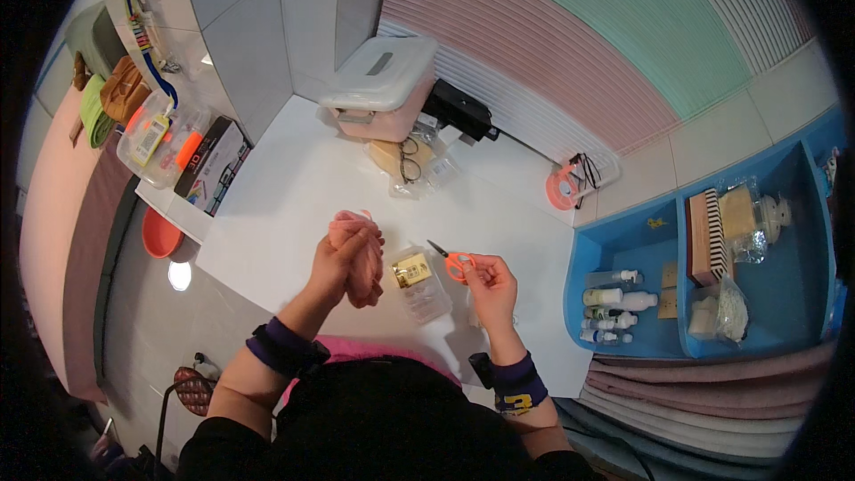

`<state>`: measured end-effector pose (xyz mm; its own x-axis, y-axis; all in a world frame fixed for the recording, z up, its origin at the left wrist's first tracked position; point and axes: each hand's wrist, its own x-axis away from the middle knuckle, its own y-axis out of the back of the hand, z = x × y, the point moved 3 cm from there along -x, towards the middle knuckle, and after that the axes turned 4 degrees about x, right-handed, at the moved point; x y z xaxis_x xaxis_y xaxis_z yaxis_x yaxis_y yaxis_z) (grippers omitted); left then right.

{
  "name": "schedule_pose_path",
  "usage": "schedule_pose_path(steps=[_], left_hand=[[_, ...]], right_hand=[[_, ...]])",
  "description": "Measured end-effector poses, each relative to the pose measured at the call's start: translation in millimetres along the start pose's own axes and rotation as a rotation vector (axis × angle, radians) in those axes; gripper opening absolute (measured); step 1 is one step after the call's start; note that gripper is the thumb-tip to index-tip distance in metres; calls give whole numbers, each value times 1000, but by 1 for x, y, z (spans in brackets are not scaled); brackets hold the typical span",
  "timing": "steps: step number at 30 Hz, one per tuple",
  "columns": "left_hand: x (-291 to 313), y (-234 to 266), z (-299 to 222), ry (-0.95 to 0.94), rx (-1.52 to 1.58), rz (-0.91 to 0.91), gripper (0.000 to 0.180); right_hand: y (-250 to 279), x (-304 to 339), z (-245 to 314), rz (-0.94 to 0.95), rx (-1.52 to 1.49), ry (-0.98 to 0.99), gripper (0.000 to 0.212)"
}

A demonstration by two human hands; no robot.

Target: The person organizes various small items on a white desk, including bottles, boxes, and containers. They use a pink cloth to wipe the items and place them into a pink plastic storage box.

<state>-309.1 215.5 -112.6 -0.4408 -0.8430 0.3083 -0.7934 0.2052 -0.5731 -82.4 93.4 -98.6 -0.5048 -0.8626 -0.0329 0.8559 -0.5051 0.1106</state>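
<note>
My left hand (343,258) is closed around a bunched pink cloth-like piece (363,278), held above the white table (267,187). In my right hand (492,287) is a pair of small scissors with orange handles (458,264); their dark blades point up and to the left, toward the pink piece but apart from it. Between my hands a clear plastic box (426,301) lies on the table, with a small gold-and-white packet (411,271) on its far part. Something clear and small lies partly hidden beside my right wrist.
A lidded white-and-pink storage bin (378,89) stands at the back, with clear packets and a black device (459,110) beside it. A pink tape dispenser-like item (563,189) sits back right. On the right are blue bins (637,254) holding bottles. A red bowl (162,233) is lower left.
</note>
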Motion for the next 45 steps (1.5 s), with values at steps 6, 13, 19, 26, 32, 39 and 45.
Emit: schedule_pose_path(steps=[6,13,19,26,32,39,45], left_hand=[[-3,15,20,59,5,-39,24],[-2,13,23,64,-40,12,30],[-2,15,23,67,-43,-36,34],[0,18,31,122,7,-28,32],[-7,25,35,134,2,-29,35],[-19,21,43,155,4,-15,33],[-39,31,56,214,-42,-3,39]], right_hand=[[21,15,-55,19,426,-103,11],[19,19,-85,45,583,-83,11],[16,20,-101,95,682,-58,16],[11,22,-100,138,693,-45,18],[18,20,-86,170,700,-115,20],[27,-19,-96,95,647,-62,19],[8,-85,-99,145,601,22,18]])
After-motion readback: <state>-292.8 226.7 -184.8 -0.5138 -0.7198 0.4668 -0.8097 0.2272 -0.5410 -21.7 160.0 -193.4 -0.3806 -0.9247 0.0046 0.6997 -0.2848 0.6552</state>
